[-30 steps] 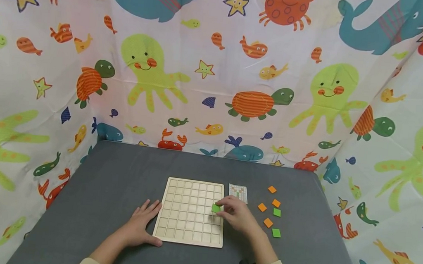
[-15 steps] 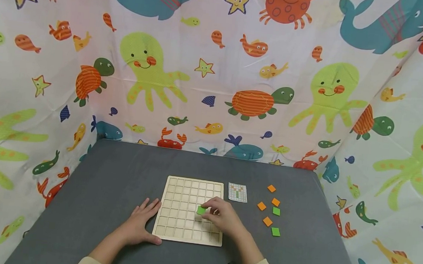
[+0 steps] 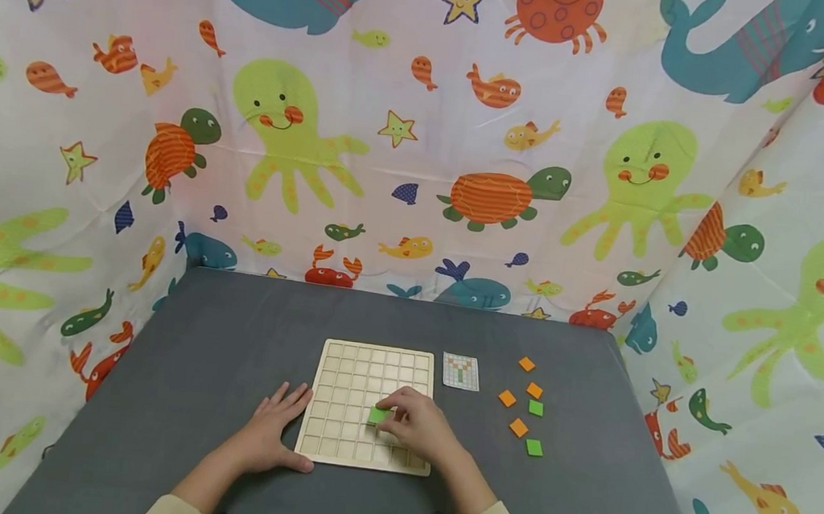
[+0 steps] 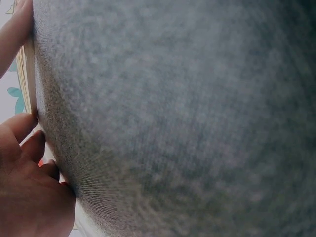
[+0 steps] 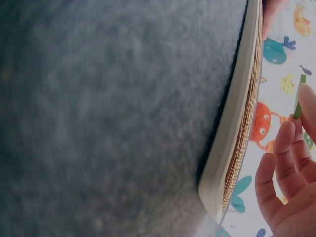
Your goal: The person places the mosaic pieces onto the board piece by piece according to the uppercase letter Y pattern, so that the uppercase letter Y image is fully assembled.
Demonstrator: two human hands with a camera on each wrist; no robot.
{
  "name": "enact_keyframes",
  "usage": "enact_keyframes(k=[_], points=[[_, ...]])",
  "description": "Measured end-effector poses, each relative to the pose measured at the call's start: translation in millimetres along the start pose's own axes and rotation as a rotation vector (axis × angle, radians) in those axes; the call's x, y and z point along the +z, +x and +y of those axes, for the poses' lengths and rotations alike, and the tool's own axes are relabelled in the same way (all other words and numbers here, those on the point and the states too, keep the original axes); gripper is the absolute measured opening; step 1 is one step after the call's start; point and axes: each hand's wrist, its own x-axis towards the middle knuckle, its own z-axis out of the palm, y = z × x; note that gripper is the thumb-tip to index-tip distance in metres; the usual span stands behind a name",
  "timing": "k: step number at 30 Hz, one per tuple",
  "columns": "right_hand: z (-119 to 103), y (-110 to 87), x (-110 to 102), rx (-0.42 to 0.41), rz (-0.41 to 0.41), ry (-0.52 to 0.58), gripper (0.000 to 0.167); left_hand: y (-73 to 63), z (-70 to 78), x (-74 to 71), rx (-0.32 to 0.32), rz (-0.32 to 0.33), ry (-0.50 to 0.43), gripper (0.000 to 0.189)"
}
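A pale wooden grid board (image 3: 343, 399) lies flat on the grey table. My right hand (image 3: 419, 425) is over the board's middle, pinching a green square tile (image 3: 375, 415) between thumb and fingers. In the right wrist view the same tile (image 5: 299, 96) appears edge-on, held above the board's rim (image 5: 232, 148). My left hand (image 3: 269, 431) rests at the board's left edge, fingers spread, with the thumb touching its lower left corner. The left wrist view shows that hand (image 4: 34, 192) against the table surface and the board's side.
Right of the board lies a small printed pattern card (image 3: 461, 372). Beyond it are several loose orange tiles (image 3: 507, 398) and two green tiles (image 3: 534, 447). A sea-animal curtain (image 3: 399, 232) borders the table (image 3: 247, 325) at the back and sides.
My right hand has carried the green tile leftward and slightly nearer, from the board's right side to its middle. My left hand has stayed at the left edge.
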Motion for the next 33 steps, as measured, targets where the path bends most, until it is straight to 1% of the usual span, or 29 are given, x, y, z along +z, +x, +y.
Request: enact_keyframes(k=[4,10,14,19,27,33], points=[[-4,2.5,4,0.020,-0.029,-0.021,0.024,0.6,0.0,-1.2,0.014,0.004,0.005,0.128],[-2,5.5,12,0.079,-0.097,-0.154,0.024,1.4,2.6,-1.2,0.013,0.002,0.007,0.128],[-1,6.8,17,0.075,-0.106,-0.219,0.024,1.1,2.8,0.2,-0.006,0.000,0.019,0.129],[-4,7.8,21,0.080,-0.099,-0.241,0.023,0.3,2.2,0.7,-0.008,0.005,0.018,0.129],[-15,9.6,24,0.095,-0.084,-0.284,0.024,-0.8,0.8,0.9,0.002,0.006,0.006,0.129],[-17,11.4,23,0.102,-0.097,-0.291,0.030,-0.2,0.9,0.9,0.006,0.006,-0.010,0.129]])
